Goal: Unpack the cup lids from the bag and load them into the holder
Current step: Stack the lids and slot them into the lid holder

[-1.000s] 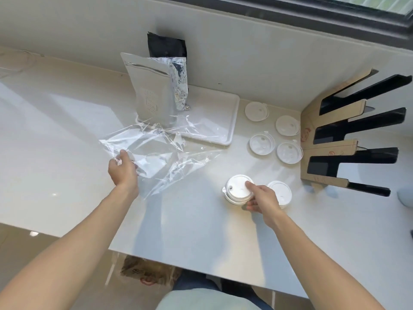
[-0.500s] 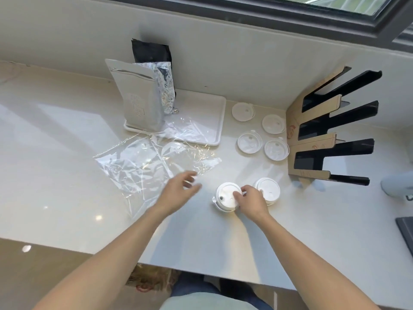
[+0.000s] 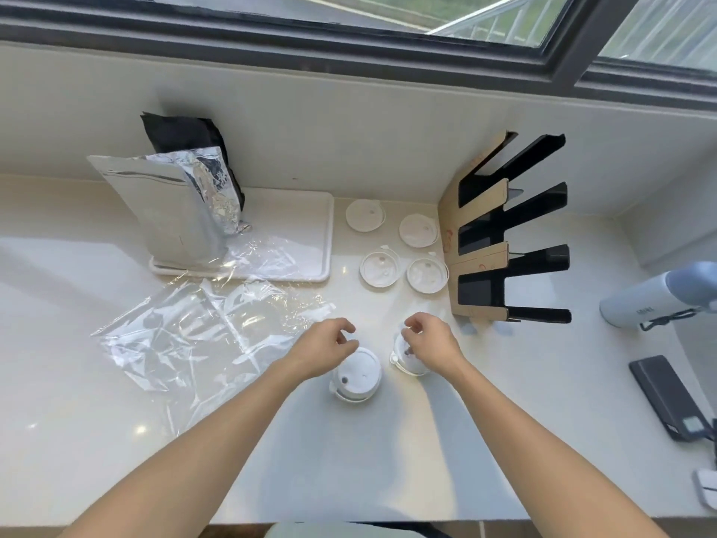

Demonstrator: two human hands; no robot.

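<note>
1. The white counter (image 3: pixel 523 440) ends at a front edge close to the person's body; the wall closes off the back and the right end. Bare surface lies in front of the hands and to the right of them, up to a dark flat device (image 3: pixel 669 401) and a pale blue bottle (image 3: pixel 655 297) lying near the right end.
2. The cardboard-and-black lid holder (image 3: pixel 500 234) stands against the back right, its slots showing black.
3. The clear plastic bag (image 3: pixel 201 335) lies crumpled and flat to the left, one corner over the white tray (image 3: pixel 310 227), which carries a silver foil pouch (image 3: pixel 170 215) and a black pouch (image 3: pixel 186 133) behind it.
4. The lids are white, round and domed, with a small sip hole. Four single lids (image 3: pixel 378 269) lie flat in a two-by-two group between tray and holder.
5. Two short stacks sit nearer the person: the left stack (image 3: pixel 357 376) and the right stack (image 3: pixel 407 357).
6. The left hand (image 3: pixel 324 349) hovers with loosely curled fingers over the left stack's far edge, grasping nothing.
7. The right hand (image 3: pixel 430 343) curls over the right stack; I cannot tell whether it grips.
</note>
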